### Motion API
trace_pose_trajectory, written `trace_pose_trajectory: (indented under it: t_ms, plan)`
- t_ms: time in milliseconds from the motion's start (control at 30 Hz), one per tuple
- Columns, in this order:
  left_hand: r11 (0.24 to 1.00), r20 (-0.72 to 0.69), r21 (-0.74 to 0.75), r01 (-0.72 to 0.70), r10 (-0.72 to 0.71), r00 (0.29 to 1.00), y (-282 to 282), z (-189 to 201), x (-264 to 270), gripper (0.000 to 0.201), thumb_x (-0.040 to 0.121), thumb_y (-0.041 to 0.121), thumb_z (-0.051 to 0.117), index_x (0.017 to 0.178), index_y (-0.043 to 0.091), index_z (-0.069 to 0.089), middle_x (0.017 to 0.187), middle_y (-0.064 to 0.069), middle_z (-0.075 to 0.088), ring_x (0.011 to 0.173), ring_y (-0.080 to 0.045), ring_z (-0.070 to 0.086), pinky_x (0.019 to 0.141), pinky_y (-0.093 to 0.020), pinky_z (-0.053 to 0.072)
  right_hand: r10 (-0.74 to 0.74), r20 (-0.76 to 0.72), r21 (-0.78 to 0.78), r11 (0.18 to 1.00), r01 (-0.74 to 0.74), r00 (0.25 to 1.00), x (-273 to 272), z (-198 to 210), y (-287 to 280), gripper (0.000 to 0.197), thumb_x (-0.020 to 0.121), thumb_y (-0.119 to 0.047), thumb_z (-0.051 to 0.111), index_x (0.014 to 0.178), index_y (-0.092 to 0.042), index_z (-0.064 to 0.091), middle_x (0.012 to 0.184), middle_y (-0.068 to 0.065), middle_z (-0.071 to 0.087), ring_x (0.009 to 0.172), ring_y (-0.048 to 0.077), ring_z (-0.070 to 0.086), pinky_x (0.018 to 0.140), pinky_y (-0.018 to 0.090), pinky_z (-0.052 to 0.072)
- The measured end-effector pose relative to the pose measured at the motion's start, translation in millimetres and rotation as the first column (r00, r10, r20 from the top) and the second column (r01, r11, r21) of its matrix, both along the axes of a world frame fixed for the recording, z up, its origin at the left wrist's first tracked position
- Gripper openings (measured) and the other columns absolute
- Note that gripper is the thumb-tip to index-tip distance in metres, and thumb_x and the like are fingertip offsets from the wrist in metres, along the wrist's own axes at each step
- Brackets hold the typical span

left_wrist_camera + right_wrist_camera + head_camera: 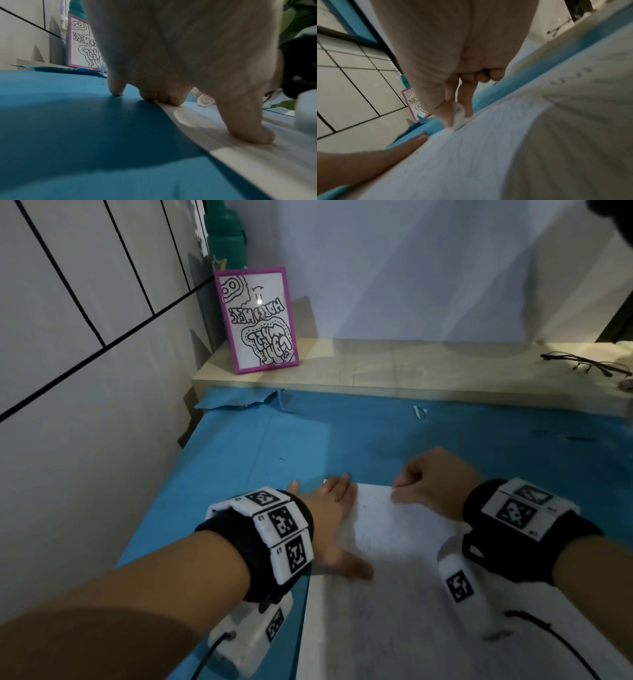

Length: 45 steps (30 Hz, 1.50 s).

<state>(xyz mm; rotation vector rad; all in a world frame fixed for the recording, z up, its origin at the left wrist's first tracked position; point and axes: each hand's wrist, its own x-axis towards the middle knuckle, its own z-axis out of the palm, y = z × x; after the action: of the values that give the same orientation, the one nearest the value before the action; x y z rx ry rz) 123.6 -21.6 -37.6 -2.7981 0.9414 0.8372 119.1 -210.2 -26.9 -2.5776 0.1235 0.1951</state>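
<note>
**A:** Eraser (458, 116) first: where is it?

**B:** Pinched between the thumb and forefinger of the right hand (435, 481). Its lower end touches the sheet of paper (394, 542) close to the sheet's far edge. The other fingers curl into the palm.

**A:** And the sheet?

**B:** Flat on the blue table cover (239, 474), toward the table's near edge.

**A:** What about the left hand (330, 518)?

**B:** Palm down, fingers straight and spread, gripping nothing. It presses on the sheet's left edge by the far left corner, with the thumb on the paper and the little finger out on the blue.

**A:** Anything further back?

**B:** A pink-framed drawing (257, 320) leans at the far left corner, on a pale wooden ledge (376, 361). A green bottle (226, 234) stands behind it. Spectacles (589, 364) lie at the ledge's far right end.
</note>
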Motion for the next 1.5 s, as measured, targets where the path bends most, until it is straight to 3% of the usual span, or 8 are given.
trace_pose_trajectory:
  t_ms: [167, 367, 467, 600, 733, 933, 1200, 1500]
  plan:
    - [1.0, 0.01, -0.006, 0.006, -0.006, 1.0, 0.2, -0.4, 0.2, 0.121, 0.07, 0.08, 0.051, 0.15, 0.017, -0.015, 0.157, 0.004, -0.022, 0.145, -0.01, -0.013, 0.114, -0.058, -0.002, 0.063, -0.049, 0.035, 0.997, -0.061, 0.997, -4.0, -3.4, 8.2, 0.006, 0.071, -0.019, 0.076, 0.077, -0.016, 0.074, 0.067, -0.014, 0.062, 0.066, 0.002, 0.057, 0.057, 0.006, 0.039]
    - [1.0, -0.011, 0.004, -0.007, 0.007, 1.0, -0.1, 3.0, -0.6, 0.123, 0.069, 0.08, 0.053, 0.15, 0.018, -0.016, 0.157, 0.006, -0.022, 0.145, -0.009, -0.012, 0.114, -0.057, -0.001, -0.187, 0.082, 0.199, 0.966, 0.168, 0.979, -7.6, -14.5, -6.1, 0.009, 0.074, -0.019, 0.076, 0.071, -0.016, 0.068, 0.068, -0.007, 0.062, 0.06, 0.004, 0.054, 0.053, 0.013, 0.039]
    - [0.999, 0.036, 0.047, 0.022, -0.024, 0.999, -4.7, 11.0, -1.8, 0.121, 0.072, 0.075, 0.057, 0.151, 0.014, -0.012, 0.159, 0.0, -0.018, 0.146, -0.014, -0.009, 0.116, -0.053, 0.002, -0.441, 0.018, 0.627, 0.704, 0.333, 0.897, -27.7, -35.2, -8.0, 0.015, 0.076, -0.02, 0.075, 0.086, -0.011, 0.07, 0.069, 0.002, 0.064, 0.048, 0.008, 0.048, 0.053, 0.023, 0.039]
    - [0.983, 0.109, 0.04, 0.18, -0.183, 0.977, -42.5, 22.0, -18.0, 0.098, 0.087, 0.051, 0.057, 0.152, 0.014, -0.008, 0.159, -0.003, -0.017, 0.147, -0.02, -0.009, 0.116, -0.051, 0.005, -0.568, -0.148, 0.855, 0.338, 0.393, 0.81, -33.2, -45.4, -17.0, 0.017, 0.085, -0.01, 0.066, 0.099, 0.0, 0.064, 0.068, 0.014, 0.056, 0.055, 0.019, 0.051, 0.045, 0.025, 0.047]
    - [0.966, 0.018, -0.081, 0.245, -0.244, 0.97, -69.6, 6.6, -37.4, 0.072, 0.1, 0.04, 0.036, 0.152, 0.015, -0.007, 0.16, 0.001, -0.013, 0.147, -0.018, -0.004, 0.115, -0.047, 0.004, -0.541, -0.171, 0.893, 0.268, 0.361, 0.824, -32.8, -47.4, -22.4, 0.022, 0.084, -0.011, 0.067, 0.1, 0.003, 0.062, 0.074, 0.024, 0.06, 0.061, 0.026, 0.056, 0.053, 0.029, 0.048]
    - [0.978, 0.215, 0.101, -0.181, 0.156, 0.964, -44.4, 7.8, 4.6, 0.073, 0.097, 0.06, 0.021, 0.153, 0.02, -0.003, 0.16, -0.001, -0.01, 0.147, -0.023, -0.007, 0.116, -0.051, 0.003, -0.55, -0.118, 0.87, 0.343, 0.353, 0.827, -36.3, -46.3, -20.4, 0.008, 0.083, -0.006, 0.067, 0.09, -0.004, 0.066, 0.068, 0.008, 0.059, 0.057, 0.014, 0.052, 0.05, 0.021, 0.043]
    - [0.997, -0.045, -0.038, -0.069, 0.067, 0.997, -46.7, 0.3, -11.2, 0.106, 0.081, 0.073, 0.047, 0.151, 0.021, -0.013, 0.158, 0.009, -0.02, 0.146, -0.01, -0.012, 0.117, -0.052, -0.002, -0.425, 0.065, 0.493, 0.8, 0.341, 0.903, -34.4, -37.6, -14.8, 0.009, 0.075, -0.015, 0.073, 0.084, -0.017, 0.071, 0.08, -0.001, 0.069, 0.076, 0.015, 0.063, 0.077, 0.029, 0.051]
    - [0.995, -0.021, -0.074, -0.069, 0.068, 0.997, -45.2, -6.0, -9.6, 0.109, 0.078, 0.076, 0.048, 0.151, 0.022, -0.011, 0.158, 0.009, -0.017, 0.146, -0.009, -0.01, 0.115, -0.054, -0.004, -0.268, 0.086, 0.228, 0.943, 0.243, 0.959, -22.6, -17.7, -4.8, 0.014, 0.07, -0.017, 0.073, 0.058, -0.017, 0.064, 0.066, -0.003, 0.065, 0.072, 0.016, 0.061, 0.06, 0.024, 0.043]
